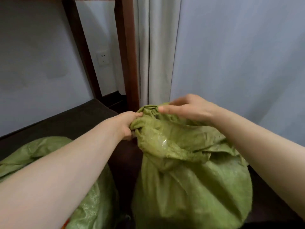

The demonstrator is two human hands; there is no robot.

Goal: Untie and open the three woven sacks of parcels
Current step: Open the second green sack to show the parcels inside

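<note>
Down in the corner by the pale curtain (155, 55), I see a green woven sack (189, 187) standing upright on the dark floor (74, 119), its neck gathered and its loose top flopped over towards me. My left hand (126, 125) grips a bunched fold of that top at its left side, fingers curled tight into the cloth. My right hand (188, 109) lies over the highest part of the gathered mouth, thumb stretched flat along the fabric; the fingers reach over the far edge and are blurred, so I cannot tell whether they hold the cloth or only rest on it. A second green sack (41, 149) lies to the left, partly under my left forearm. Behind stand the dark wooden legs (127, 55) of some furniture and a wall socket (102, 59).
</note>
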